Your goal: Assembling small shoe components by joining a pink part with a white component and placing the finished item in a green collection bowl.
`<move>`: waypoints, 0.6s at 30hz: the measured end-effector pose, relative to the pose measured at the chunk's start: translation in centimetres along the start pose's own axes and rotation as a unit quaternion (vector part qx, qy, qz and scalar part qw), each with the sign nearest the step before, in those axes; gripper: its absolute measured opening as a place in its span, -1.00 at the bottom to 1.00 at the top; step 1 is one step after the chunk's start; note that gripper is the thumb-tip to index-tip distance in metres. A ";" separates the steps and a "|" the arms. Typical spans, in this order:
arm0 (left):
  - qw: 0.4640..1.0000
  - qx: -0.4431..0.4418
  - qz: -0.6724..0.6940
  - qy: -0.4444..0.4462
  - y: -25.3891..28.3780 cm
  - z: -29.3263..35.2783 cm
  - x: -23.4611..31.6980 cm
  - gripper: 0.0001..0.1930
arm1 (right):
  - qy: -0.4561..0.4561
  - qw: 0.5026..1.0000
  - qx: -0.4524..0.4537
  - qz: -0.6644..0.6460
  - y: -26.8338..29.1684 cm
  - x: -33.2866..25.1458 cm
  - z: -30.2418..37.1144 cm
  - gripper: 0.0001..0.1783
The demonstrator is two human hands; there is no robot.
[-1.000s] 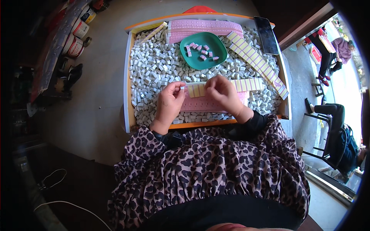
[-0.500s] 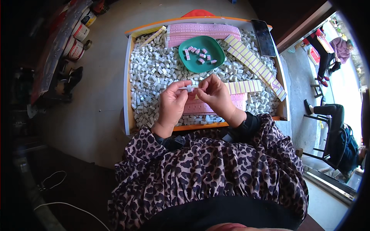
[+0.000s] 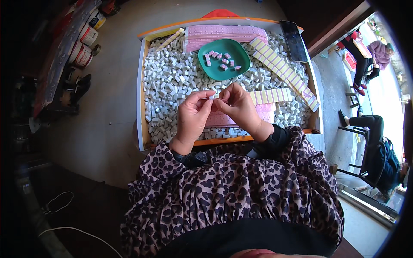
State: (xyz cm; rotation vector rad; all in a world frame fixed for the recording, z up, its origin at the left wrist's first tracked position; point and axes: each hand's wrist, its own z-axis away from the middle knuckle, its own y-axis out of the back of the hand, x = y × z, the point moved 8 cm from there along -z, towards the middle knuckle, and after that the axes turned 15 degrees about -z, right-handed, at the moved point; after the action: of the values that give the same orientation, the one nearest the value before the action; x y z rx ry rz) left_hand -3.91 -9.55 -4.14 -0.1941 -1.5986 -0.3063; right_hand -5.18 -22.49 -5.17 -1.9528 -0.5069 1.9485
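Between thumb and fingertips, my left hand [image 3: 192, 116] pinches a small white block [image 3: 211, 97]. Close beside it, my right hand [image 3: 241, 106] has thumb and forefinger pressed together at the block's right side; a tiny pink bit shows there, too small to make out. Under both hands lie pink printed sheets [image 3: 264, 115] and a pale yellow strip [image 3: 275, 96] with cross lines. Beyond my fingers, a green tray [image 3: 211, 74] bears several small pink-and-white blocks [image 3: 224, 67]. Loose white blocks [image 3: 165, 86] fill the shallow wooden box around everything.
More pink sheets [image 3: 223, 32] lie at the far side, and a long yellow strip [image 3: 284, 71] slants at the right. A black phone [image 3: 294, 41] rests on the far right corner. Orange-edged walls [image 3: 232, 140] bound the box. Tubs [image 3: 81, 56] stand left; people [image 3: 374, 146] sit at right.
My hands stay almost in place, fingertips shifting slightly around the small block. Less of the block shows now between them. The tray and strips look unchanged apart from a slight view shift.
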 end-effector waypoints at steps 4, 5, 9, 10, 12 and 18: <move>0.998 -0.018 0.052 0.006 0.0 0.0 0.0 -0.76 | -0.004 1.000 -0.005 0.002 0.1 -0.4 0.0 -0.76; 0.997 -0.025 0.071 0.005 0.0 0.0 0.1 -0.74 | -0.007 1.000 -0.002 0.030 0.2 -0.5 -0.1 -0.76; 0.994 -0.030 0.097 0.043 -0.2 0.0 0.0 -0.68 | 0.105 0.973 -0.040 0.201 -1.1 -2.8 0.2 -0.75; 0.994 -0.030 0.097 0.043 -0.3 0.0 0.2 -0.68 | 0.162 0.947 -0.060 0.271 -1.8 -3.5 0.4 -0.75; 0.992 -0.046 0.113 0.030 -1.0 0.0 1.0 -0.64 | 0.153 0.958 -0.051 0.239 -1.9 -3.3 0.5 -0.75; 0.994 -0.022 0.102 -0.015 -0.7 -0.1 1.3 -0.66 | 0.185 0.942 -0.060 0.272 -2.0 -4.0 0.8 -0.75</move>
State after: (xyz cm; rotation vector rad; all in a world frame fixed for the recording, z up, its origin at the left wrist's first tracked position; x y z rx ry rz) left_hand -4.10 -10.36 -2.90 -0.3958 -1.5864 -0.1811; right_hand -6.04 -22.59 -0.70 -2.6773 0.0283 1.7793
